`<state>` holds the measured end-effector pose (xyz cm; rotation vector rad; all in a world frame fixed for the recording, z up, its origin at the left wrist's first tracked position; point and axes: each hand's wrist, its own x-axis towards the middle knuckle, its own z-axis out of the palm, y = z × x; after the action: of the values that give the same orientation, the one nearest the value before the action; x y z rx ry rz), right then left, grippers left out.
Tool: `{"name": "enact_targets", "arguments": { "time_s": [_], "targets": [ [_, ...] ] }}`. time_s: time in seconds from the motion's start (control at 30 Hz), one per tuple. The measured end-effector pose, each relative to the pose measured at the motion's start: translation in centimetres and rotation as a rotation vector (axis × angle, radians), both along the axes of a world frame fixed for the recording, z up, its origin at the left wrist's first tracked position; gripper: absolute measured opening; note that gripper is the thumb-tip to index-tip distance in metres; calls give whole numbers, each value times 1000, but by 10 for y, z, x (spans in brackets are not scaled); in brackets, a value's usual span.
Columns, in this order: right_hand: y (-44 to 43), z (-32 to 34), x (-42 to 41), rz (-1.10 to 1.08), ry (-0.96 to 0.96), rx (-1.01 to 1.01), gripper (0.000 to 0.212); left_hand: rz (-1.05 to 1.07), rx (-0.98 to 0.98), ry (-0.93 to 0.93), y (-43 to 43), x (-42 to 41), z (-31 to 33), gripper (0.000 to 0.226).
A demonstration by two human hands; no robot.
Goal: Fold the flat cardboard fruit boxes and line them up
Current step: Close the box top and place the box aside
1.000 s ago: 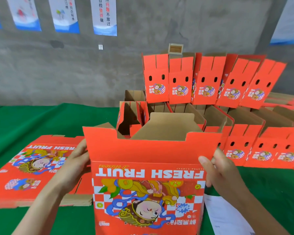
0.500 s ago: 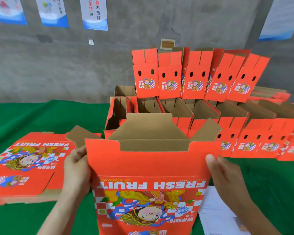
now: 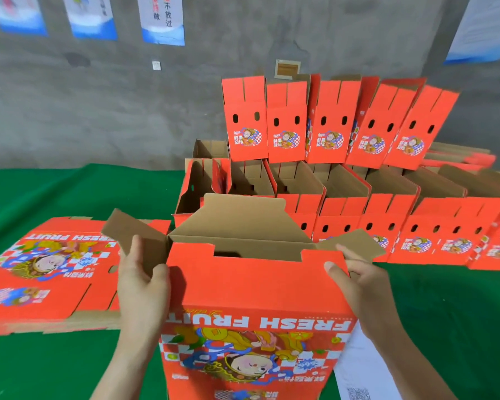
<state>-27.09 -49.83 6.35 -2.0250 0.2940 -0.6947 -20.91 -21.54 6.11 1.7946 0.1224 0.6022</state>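
While the stack of flat boxes (image 3: pixel 49 272) lies left on the green table (image 3: pixel 41 197), the left hand (image 3: pixel 143 281) grips the upright centre fruit box (image 3: pixel 257 284) by its left flap; the right hand (image 3: pixel 364 287) pinches its right corner. Folded boxes (image 3: pixel 416 226) stand behind.

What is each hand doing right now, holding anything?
Left hand: gripping the left edge of the upright red printed cardboard fruit box, at its brown side flap.
Right hand: gripping the same box's right edge.
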Motion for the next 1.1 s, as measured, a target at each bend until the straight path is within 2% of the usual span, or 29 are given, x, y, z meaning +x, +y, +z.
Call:
{"name": "enact_targets", "arguments": {
  "time_s": [0.1,0.2,0.27,0.3,0.37,0.4,0.5,0.63,0.73,0.9,1.0,1.03,1.1],
  "targets": [
    [0,0,1,0,13,-56,34,-22,217,-73,3,-2,7,54],
    [1,2,3,14,33,-89,22,-51,489,-23,5,-2,13,69],
    [1,5,3,3,62,-124,10,-30,611,27,4,-2,16,71],
    [1,5,4,-6,80,-156,21,-23,638,40,3,-3,18,76],
    [2,5,3,-27,90,-234,49,-23,683,9,2,-5,20,83],
    [3,6,3,-30,88,-265,55,-55,704,-47,2,-4,20,82],
    [2,8,4,-8,103,-330,59,-242,705,-265,4,-3,18,60],
    [2,11,4,20,103,-408,58,-358,635,-332,9,-1,16,43],
    [6,11,2,34,92,-501,56,-404,707,-325,11,4,17,57],
    [9,27,2,28,286,-933,66,-405,766,-341,11,9,17,72],
    [12,36,8,92,356,-1130,78,-416,758,-280,10,12,18,97],
    [13,39,10,118,377,-1199,84,-424,763,-264,9,13,18,100],
    [17,45,16,166,426,-1321,92,-437,765,-250,6,14,19,91]
  ]
}}
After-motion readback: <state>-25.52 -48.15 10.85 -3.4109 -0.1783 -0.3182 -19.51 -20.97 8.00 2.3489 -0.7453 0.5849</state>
